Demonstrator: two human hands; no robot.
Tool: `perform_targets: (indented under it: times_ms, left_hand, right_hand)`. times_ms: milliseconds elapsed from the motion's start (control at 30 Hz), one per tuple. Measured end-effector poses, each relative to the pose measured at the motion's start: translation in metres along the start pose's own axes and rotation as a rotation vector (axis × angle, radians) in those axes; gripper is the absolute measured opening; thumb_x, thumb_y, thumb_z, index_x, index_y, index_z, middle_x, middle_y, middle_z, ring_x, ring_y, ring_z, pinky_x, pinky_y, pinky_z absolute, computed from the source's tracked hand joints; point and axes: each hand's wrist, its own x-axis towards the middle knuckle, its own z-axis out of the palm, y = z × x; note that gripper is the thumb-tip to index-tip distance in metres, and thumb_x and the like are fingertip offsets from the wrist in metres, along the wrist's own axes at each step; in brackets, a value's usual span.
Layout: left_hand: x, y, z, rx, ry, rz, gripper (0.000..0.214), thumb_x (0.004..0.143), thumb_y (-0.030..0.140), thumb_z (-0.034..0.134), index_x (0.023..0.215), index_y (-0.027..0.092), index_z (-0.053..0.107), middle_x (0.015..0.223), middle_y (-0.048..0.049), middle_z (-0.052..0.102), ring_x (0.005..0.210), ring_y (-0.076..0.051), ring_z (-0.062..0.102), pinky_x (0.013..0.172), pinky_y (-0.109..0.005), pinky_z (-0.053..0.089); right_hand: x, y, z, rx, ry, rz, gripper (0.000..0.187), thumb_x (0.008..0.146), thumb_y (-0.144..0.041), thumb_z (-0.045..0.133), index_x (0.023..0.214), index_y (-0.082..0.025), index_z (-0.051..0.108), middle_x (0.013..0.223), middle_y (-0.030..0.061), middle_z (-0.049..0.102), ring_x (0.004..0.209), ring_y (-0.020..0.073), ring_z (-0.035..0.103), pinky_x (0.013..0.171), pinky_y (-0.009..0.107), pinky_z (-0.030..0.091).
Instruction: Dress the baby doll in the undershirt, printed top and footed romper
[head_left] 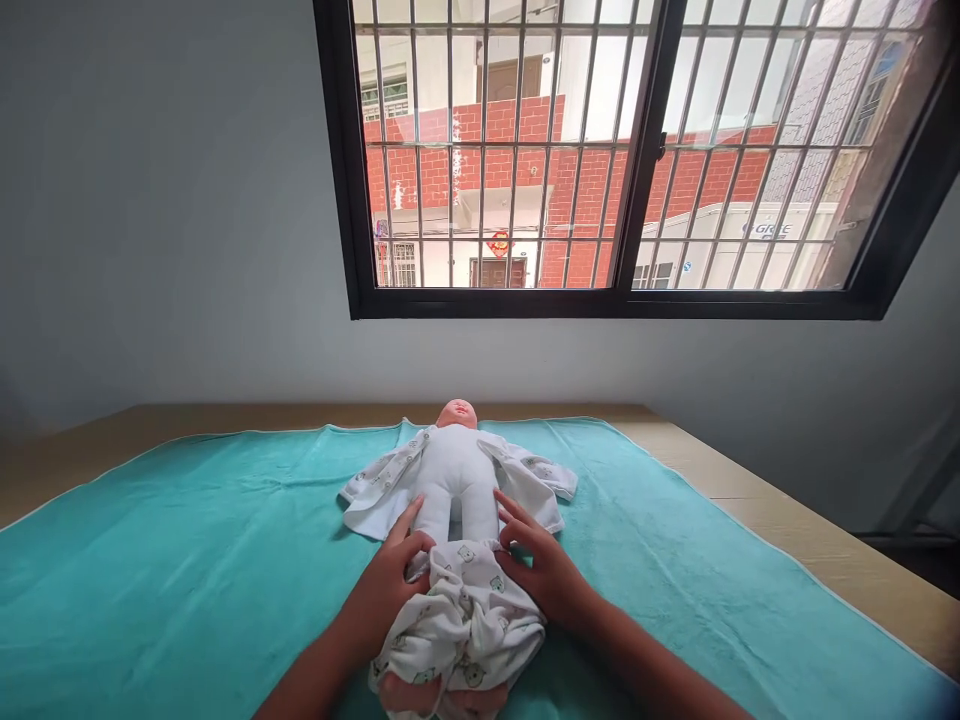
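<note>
A baby doll [456,465] with a white cloth body lies on its back, head away from me. Its patterned white jacket [536,490] is spread open at both sides. White baby trousers [469,610] with small animal prints are bunched around its lower legs, and the feet show at the bottom. My left hand [397,560] grips the waistband at the left, thumb and fingers bent around the cloth. On the right side my right hand [536,560] pinches the waistband, its index finger stretched along the doll's thigh.
A turquoise cloth [202,560] covers most of the wooden table [757,500]. Behind the table stands a grey wall [180,220] with a black-framed window [487,303] and metal bars outside it.
</note>
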Motion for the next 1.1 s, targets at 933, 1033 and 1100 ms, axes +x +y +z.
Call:
perform_targets:
  times_ms: [933,1033,1100]
  left_hand:
    - [0.082,-0.059,0.019,-0.243,0.288,0.019,0.068,0.07,0.04,0.054,0.13,0.008,0.051,0.147,-0.0228,0.041,0.138,-0.035,0.039,0.111,-0.048,0.038]
    - [0.082,-0.06,0.016,-0.205,0.211,0.03,0.072,0.072,0.035,0.053,0.138,0.008,0.046,0.15,-0.0187,0.042,0.14,-0.031,0.037,0.117,-0.045,0.03]
    - [0.082,-0.06,0.014,-0.136,0.228,0.045,0.067,0.074,0.033,0.052,0.136,0.01,0.049,0.146,-0.0167,0.048,0.137,-0.029,0.042,0.116,-0.043,0.032]
  right_hand:
    - [0.072,0.063,0.016,-0.032,0.381,0.02,0.042,0.08,-0.034,0.054,0.119,-0.02,0.057,0.143,0.0124,0.049,0.132,0.0282,0.046,0.1,0.042,0.048]
    - [0.073,0.064,0.012,-0.013,0.28,0.045,0.05,0.084,-0.034,0.052,0.132,-0.022,0.055,0.143,0.0082,0.053,0.135,0.0264,0.045,0.115,0.045,0.033]
    - [0.072,0.06,0.008,-0.052,0.254,0.029,0.048,0.086,-0.036,0.052,0.132,-0.023,0.056,0.14,0.0067,0.056,0.133,0.0255,0.048,0.115,0.044,0.033]
